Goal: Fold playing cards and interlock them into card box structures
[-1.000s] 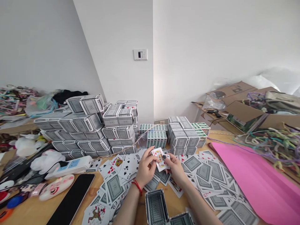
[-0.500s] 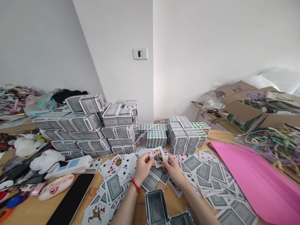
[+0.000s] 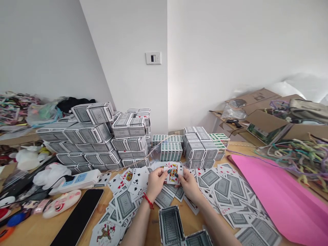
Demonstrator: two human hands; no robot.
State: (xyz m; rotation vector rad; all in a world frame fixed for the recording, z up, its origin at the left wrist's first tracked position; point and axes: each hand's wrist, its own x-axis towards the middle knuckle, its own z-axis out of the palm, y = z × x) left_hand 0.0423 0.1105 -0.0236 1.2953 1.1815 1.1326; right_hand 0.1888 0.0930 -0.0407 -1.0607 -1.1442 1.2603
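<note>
Between my two hands is a small set of playing cards (image 3: 173, 169), a king of diamonds facing me in front and an ace corner showing behind it. My left hand (image 3: 156, 181), with a red string on the wrist, pinches the cards' left side. On the right side, my right hand (image 3: 189, 183) grips them with the thumb over the front. Loose cards (image 3: 164, 199) lie on the table under and around both hands. Close to me, between the forearms, stand open boxes folded from cards (image 3: 170, 222).
Stacked card-built blocks (image 3: 87, 136) rise at the left back, with more blocks (image 3: 200, 147) at the right. Small green-and-white boxes (image 3: 171, 150) stand between them. A black phone (image 3: 78, 218) and a white power strip (image 3: 79, 181) lie left; a pink sheet (image 3: 282, 198) lies right.
The held cards have turned more upright, and the king now faces me squarely. Both hands have shifted only slightly; the surroundings look the same.
</note>
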